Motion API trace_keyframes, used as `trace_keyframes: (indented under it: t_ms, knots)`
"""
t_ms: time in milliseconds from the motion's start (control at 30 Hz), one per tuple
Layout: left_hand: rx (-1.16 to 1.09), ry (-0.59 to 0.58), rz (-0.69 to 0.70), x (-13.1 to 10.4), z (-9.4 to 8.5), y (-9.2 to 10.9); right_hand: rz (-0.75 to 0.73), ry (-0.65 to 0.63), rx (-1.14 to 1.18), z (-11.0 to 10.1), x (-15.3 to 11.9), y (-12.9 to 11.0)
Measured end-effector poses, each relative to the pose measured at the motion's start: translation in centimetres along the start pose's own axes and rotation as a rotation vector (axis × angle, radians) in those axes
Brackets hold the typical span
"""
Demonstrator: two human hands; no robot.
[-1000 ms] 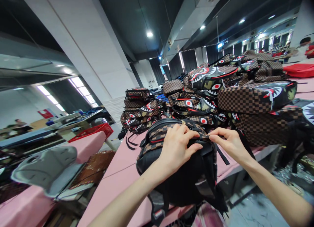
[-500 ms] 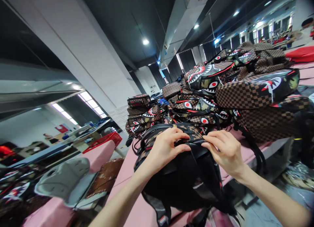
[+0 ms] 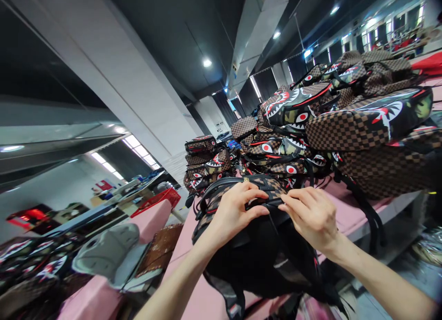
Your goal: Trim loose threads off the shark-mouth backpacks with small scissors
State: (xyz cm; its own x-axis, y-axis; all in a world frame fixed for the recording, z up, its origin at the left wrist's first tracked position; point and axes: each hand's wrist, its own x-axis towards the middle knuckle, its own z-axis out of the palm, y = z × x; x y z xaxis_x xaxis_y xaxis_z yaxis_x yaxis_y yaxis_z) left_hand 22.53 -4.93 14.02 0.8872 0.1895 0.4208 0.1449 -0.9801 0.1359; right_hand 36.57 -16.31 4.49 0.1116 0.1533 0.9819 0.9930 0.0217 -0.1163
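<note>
A backpack (image 3: 252, 260) lies before me on the pink tabletop, its black padded side toward me and brown checkered cloth along the top. My left hand (image 3: 240, 207) is closed at the upper edge, thumb and fingers gripping the black trim. Close beside it on the right, my right hand (image 3: 311, 214) pinches the same edge with thumb and fingertips together. Whatever fine part lies between the fingertips is too small to make out. A gold zipper pull (image 3: 246, 179) shows behind my left hand. Black straps hang from the near side.
Piled backpacks with shark-mouth prints (image 3: 297, 108) stand behind, with a smaller stack (image 3: 203, 165) at their left. A grey chair (image 3: 107, 251) and a red crate (image 3: 160, 201) are on the left. The pink table (image 3: 179, 251) runs under the work.
My right hand has shifted slightly left, closer to my left hand along the backpack's edge. The view has turned a little left, so the surroundings sit farther right.
</note>
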Motion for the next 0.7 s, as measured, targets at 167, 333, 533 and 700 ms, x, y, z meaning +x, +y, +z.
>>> trace_keyframes:
  t_ms: [167,333,533,700]
  knots:
    - [0.003,0.030,-0.021,0.0,0.1,0.8,-0.002,0.009,0.002,-0.1,-0.1,-0.2]
    - [-0.006,0.100,-0.037,0.0,0.4,1.2,0.016,-0.030,0.005,-0.6,0.1,-0.6]
    - [0.046,0.151,0.001,0.1,1.2,1.7,0.072,-0.096,-0.017,-1.0,0.7,-1.2]
    - [0.116,0.170,-0.040,0.1,2.2,2.2,0.117,-0.088,0.105,-1.0,-0.2,-0.8]
